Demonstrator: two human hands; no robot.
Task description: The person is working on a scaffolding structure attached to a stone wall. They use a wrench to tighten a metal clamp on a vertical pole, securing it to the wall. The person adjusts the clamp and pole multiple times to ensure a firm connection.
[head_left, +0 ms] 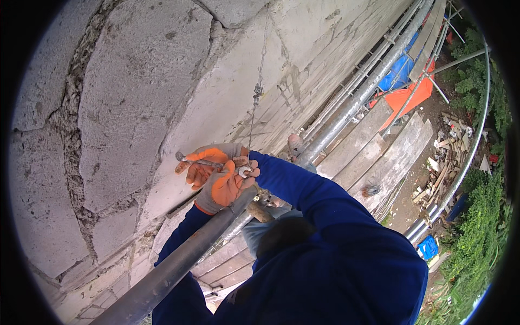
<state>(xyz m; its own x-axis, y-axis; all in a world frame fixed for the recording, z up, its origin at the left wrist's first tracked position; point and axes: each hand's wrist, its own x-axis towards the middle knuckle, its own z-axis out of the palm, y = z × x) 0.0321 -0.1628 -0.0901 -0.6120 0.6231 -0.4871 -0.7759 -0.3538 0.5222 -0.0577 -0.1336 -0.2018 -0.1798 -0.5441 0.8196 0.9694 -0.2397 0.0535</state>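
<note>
I stand on scaffolding against a grey block wall, in blue long sleeves and orange-and-grey gloves. My right hand is the upper one and grips a short metal rod close to the wall. Just below it, my left hand is closed with a small metal ring at its fingertips. The two hands touch. A thin twisted wire hangs down the wall to them. Both hands are above a steel scaffold pipe.
The pipe rail runs on to the upper right along the wall. Wooden planks lie below, with a blue barrel and an orange sheet. A wooden-handled tool is at my waist. Scrap wood and bushes lie on the right.
</note>
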